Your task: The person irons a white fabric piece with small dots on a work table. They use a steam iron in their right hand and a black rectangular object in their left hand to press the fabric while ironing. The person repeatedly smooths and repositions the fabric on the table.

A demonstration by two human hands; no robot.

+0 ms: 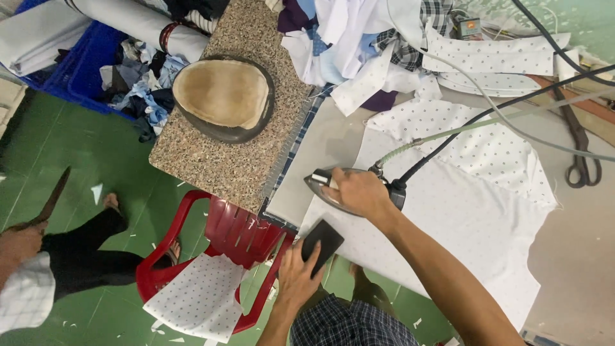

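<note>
A grey padded ironing board (333, 147) runs beside a slab of speckled brown granite (237, 160), both standing over a glossy green floor (77, 160) littered with small white scraps. On the board lies a broad sheet of white fabric (474, 218) printed with small dark dots, smooth and flat, its edges cut straight. The right hand (359, 192) is wrapped around the handle of a steam iron (327, 186), fingers closed on it, with the pointed metal soleplate resting on the near corner of the cloth; a black cord (461, 131) and a pale green hose (442, 136) trail away from the iron's rear across the board. The left hand (298, 272) holds a flat black rectangular pad (322, 242) at the board's near edge, fingers curled beneath it and the thumb on top, the pad touching the fabric's edge. A worn oval pressing cushion (224, 96), tan on top with a dark rim, sits on the granite. Heaped shirts and cut pieces (359, 45) in white, blue and check crowd the far end, next to dotted collar pieces (493, 61). Dark metal shears (580, 150) lie at the right. A red plastic chair (237, 230) below the board carries another dotted piece (198, 298). A blue crate (90, 64) of rolled cloth stands at upper left, where another person's hand (19, 243) grips long scissors (54, 195).
</note>
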